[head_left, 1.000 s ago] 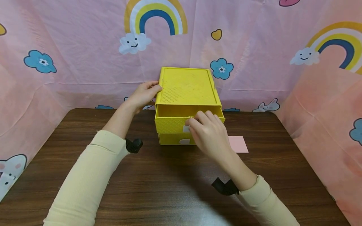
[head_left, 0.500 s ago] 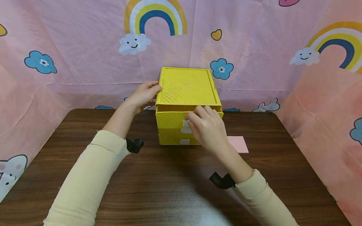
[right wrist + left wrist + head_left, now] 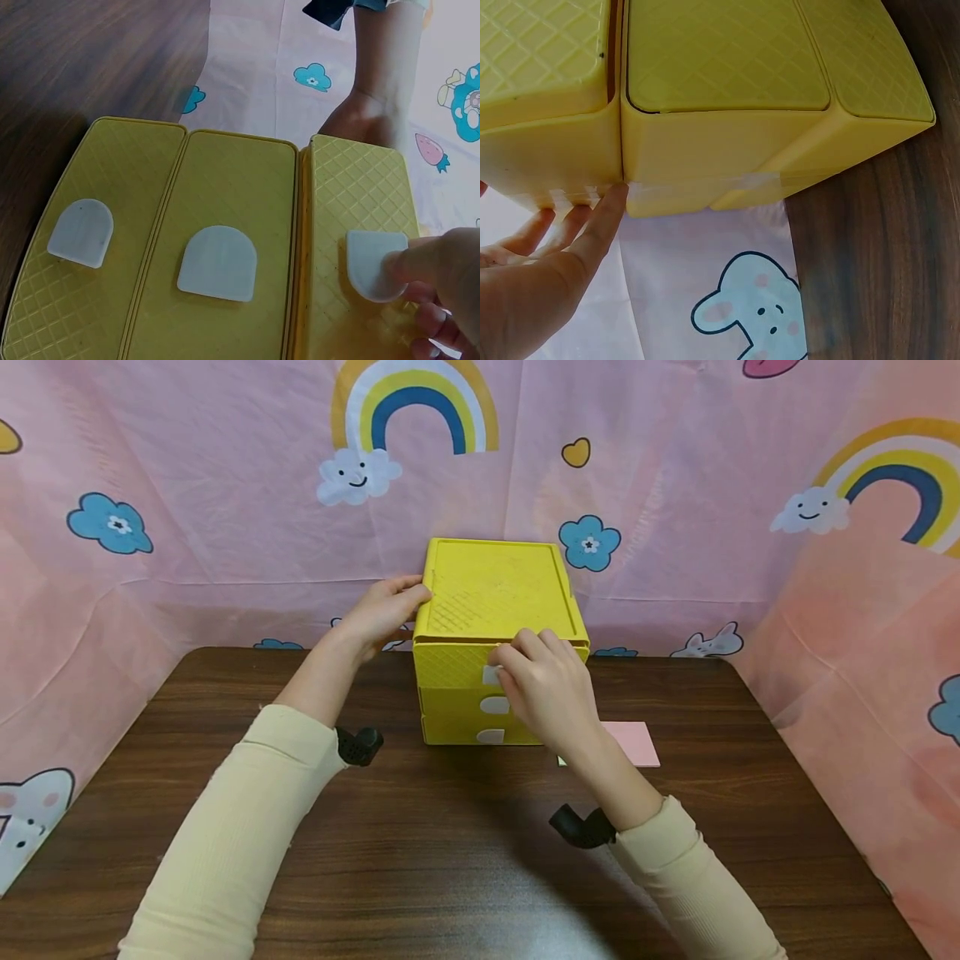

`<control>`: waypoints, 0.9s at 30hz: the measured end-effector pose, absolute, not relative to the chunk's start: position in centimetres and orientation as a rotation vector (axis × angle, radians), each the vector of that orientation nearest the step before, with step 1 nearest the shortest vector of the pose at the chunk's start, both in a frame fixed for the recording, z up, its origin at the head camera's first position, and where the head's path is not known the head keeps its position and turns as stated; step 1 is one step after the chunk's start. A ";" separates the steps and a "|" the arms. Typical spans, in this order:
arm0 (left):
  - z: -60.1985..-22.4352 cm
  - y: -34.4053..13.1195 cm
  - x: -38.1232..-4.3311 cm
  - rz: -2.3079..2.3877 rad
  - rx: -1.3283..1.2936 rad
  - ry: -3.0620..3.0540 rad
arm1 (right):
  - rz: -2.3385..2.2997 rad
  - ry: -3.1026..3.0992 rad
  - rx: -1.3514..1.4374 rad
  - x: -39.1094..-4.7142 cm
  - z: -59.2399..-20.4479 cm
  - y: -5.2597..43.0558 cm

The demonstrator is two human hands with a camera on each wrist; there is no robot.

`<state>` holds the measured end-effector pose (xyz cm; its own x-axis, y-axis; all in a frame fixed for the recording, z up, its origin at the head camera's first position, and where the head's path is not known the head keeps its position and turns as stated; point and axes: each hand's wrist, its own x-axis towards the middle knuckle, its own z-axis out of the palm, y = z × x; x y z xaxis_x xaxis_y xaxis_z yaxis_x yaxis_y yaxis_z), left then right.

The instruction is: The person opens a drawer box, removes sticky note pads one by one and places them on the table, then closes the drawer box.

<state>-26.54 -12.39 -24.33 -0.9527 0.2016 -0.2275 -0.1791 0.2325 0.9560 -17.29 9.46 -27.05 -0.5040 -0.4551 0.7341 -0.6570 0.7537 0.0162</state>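
A yellow box of three stacked drawers (image 3: pixel 502 581) stands at the back of the table. Its top drawer (image 3: pixel 450 667) sticks out slightly past the frame, while the middle drawer (image 3: pixel 217 180) and bottom drawer (image 3: pixel 135 172) sit flush. My right hand (image 3: pixel 551 693) holds the top drawer's front, thumb on its white tab (image 3: pixel 367 259), other fingers curled at the upper edge. My left hand (image 3: pixel 382 614) rests against the box's left side near the top; in the left wrist view its fingers (image 3: pixel 600 217) lie extended along the wall.
A pink card (image 3: pixel 633 743) lies on the dark wooden table (image 3: pixel 450 843), right of the box and partly behind my right forearm. Pink printed cloth (image 3: pixel 262 543) hangs behind the box and along both sides. A black wrist camera (image 3: pixel 360 746) projects from my left cuff.
The top drawer has slid back into the box, from well out to a narrow gap, with my right hand moving along with it. My left hand has stayed put.
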 end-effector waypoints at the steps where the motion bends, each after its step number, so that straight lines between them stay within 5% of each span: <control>1: -24.3 -12.4 -26.5 1.774 0.020 2.210 | 0.340 -2.190 0.829 -17.4 -27.1 9.5; 27: -24.3 -12.4 -26.7 1.774 0.012 2.201 | 0.322 -2.175 0.780 -18.4 -27.7 9.2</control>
